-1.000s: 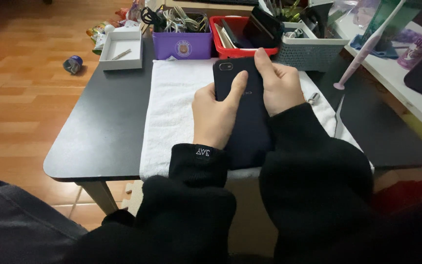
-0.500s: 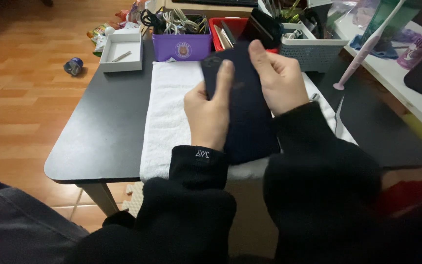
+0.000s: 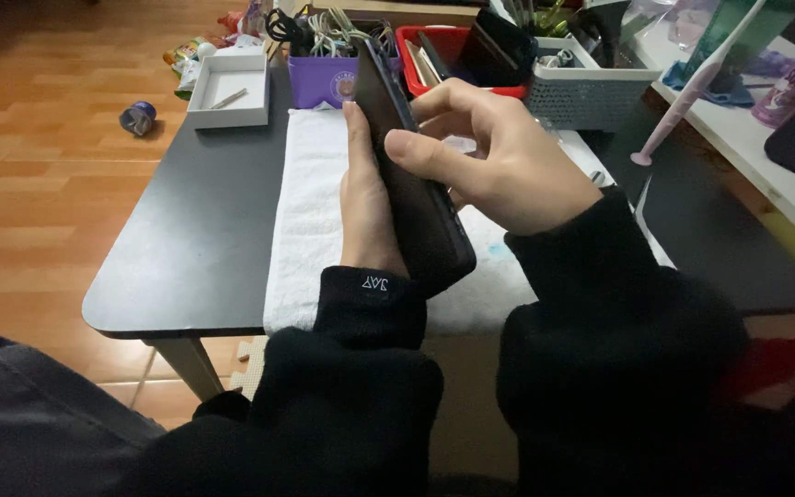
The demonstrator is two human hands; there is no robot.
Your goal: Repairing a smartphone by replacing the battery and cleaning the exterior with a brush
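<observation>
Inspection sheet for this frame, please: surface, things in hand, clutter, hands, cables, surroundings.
Surface: black table with a white towel spread on it.
Things in hand: dark phone, held on edge above the towel.
Clutter: white tray, purple bin, red bin, grey basket along the far edge.
Hands: left hand flat against the phone; right hand gripping it.
Cables: tangled cords in the purple bin.
Surroundings: wooden floor, small can lying on it.

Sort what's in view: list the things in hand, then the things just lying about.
In hand: dark phone, held on edge between left hand and right hand, above the white towel.

Lying about: white tray, purple box, red bin, grey basket.
</observation>
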